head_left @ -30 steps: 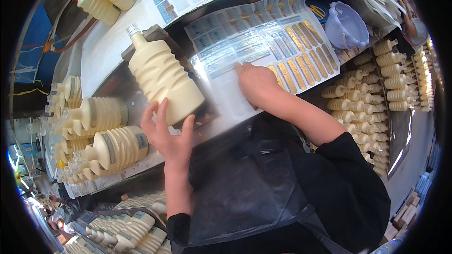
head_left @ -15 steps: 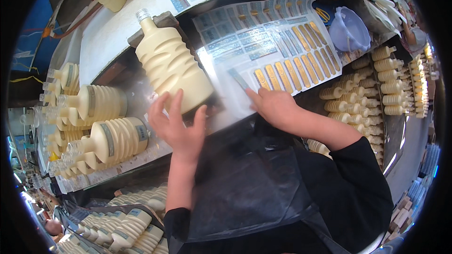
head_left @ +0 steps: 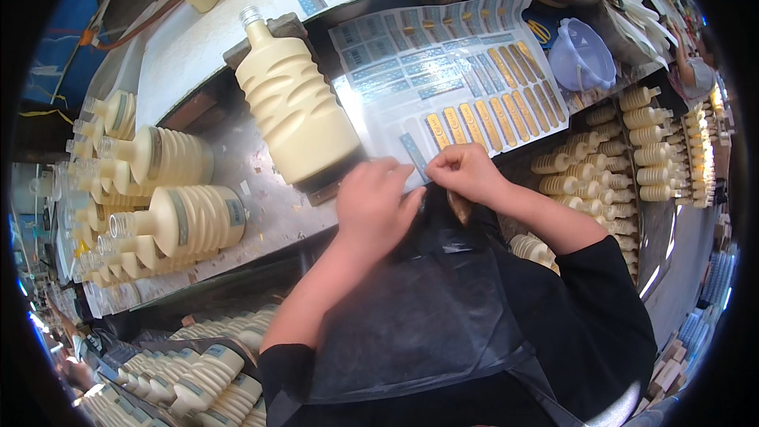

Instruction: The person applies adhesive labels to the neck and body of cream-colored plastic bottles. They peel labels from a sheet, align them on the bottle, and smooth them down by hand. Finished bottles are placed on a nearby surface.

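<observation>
A narrow blue-grey label strip (head_left: 411, 150) slants over the pale backing sheet, its lower end at the fingertips of my right hand (head_left: 468, 174), which are pinched on it. My left hand (head_left: 373, 204) is close by on the left, thumb and fingers apart, its fingertips near the strip's lower end; I see nothing held in it. Ahead and to the left lies a cream bottle (head_left: 296, 111) with a wavy body and clear neck, no label on its upper face, propped on dark blocks. The label sheet (head_left: 368, 115) carries gold strips (head_left: 484, 120) and blue labels (head_left: 407, 63).
Labelled cream bottles (head_left: 186, 217) lie in rows at the left of the metal bench (head_left: 261, 213). More bottles (head_left: 589, 162) stand on the right; others (head_left: 205, 375) fill the lower left. A lilac bucket (head_left: 581, 55) and yellow-handled scissors (head_left: 539, 30) are at the far right.
My left hand has left the bottle's base and moved right, beside my right hand. The right hand and strip have shifted slightly, the strip lower and nearer me.
</observation>
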Motion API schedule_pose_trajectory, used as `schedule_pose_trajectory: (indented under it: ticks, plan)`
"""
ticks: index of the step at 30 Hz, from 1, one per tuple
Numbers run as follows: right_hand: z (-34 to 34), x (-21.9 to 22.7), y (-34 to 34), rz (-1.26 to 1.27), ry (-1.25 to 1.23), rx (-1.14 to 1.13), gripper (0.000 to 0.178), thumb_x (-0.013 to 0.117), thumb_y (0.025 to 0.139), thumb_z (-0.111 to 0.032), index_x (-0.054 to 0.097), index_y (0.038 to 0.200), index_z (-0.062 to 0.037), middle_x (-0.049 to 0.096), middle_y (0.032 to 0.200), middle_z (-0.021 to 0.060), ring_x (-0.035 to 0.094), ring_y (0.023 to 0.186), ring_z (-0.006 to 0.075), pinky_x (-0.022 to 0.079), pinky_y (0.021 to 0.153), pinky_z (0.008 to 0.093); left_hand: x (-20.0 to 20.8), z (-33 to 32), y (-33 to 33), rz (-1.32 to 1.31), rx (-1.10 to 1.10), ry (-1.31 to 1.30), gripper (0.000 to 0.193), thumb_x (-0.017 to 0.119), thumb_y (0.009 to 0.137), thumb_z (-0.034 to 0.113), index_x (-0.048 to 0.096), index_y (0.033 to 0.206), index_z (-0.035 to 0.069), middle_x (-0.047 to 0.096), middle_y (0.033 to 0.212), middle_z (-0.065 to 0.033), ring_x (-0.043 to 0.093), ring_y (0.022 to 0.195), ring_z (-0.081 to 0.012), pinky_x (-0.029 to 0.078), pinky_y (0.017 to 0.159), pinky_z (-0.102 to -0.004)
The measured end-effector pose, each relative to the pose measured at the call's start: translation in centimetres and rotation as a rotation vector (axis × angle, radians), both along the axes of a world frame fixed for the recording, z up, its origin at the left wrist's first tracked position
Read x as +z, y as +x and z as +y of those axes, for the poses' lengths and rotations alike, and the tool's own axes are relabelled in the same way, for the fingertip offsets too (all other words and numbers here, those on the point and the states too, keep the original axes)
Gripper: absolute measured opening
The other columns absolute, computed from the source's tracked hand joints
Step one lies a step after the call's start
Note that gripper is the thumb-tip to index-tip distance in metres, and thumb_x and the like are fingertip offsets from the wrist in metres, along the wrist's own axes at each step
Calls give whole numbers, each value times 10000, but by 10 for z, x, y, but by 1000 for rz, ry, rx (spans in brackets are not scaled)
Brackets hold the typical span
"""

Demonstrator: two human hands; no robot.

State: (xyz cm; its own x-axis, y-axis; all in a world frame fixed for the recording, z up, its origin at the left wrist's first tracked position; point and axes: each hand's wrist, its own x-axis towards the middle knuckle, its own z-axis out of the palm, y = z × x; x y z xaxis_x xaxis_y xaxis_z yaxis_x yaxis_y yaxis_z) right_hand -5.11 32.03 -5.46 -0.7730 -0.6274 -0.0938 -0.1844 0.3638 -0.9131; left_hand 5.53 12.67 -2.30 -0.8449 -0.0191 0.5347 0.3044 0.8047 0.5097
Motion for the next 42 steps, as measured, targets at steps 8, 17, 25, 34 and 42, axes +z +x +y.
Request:
schedule_pose_trajectory:
  ticks: [8, 17, 25, 34, 42]
  plan:
    - [-16, 52, 1, -674, -119, -125, 179, 736, 945, -150, 775, 1012, 11, 661, 760, 10, 599, 665, 81, 481, 603, 247, 8, 12, -19, -51, 145, -222, 332, 829, 709, 198, 641, 952, 73, 600, 938, -96, 586, 820, -288, 449, 719, -392]
    - [17, 9, 17, 818, 360, 355, 349, 808, 788, -137, 740, 1125, -81, 589, 825, 56, 665, 695, 250, 528, 588, 373, -1, 9, -6, -31, 85, -98, 193, 792, 751, 99, 675, 901, 65, 629, 858, -81, 613, 751, -273, 484, 672, -384]
    - [17, -7, -1, 239, 39, 178, 232, 801, 790, -96, 744, 1012, -60, 584, 760, 79, 648, 654, 256, 517, 580, 362, -7, 18, 2, -198, 91, 134, 177, 786, 743, 70, 673, 878, 61, 631, 815, -89, 625, 731, -282, 494, 659, -387]
    - [22, -12, 14, 923, 293, 312, 214, 766, 841, -224, 705, 988, -81, 547, 788, 95, 661, 677, 298, 528, 598, 398, 3, 13, 2, -65, 134, 139, 165, 789, 759, 56, 656, 859, 57, 630, 804, -79, 619, 716, -257, 491, 635, -370]
    - [2, 32, -4, -441, -61, 52, 272, 621, 969, -135, 727, 1170, 15, 602, 871, 22, 527, 718, 75, 427, 642, 238, 20, 12, -7, 36, 155, 49, 316, 838, 713, 107, 646, 957, 53, 624, 896, -97, 613, 778, -278, 504, 682, -383]
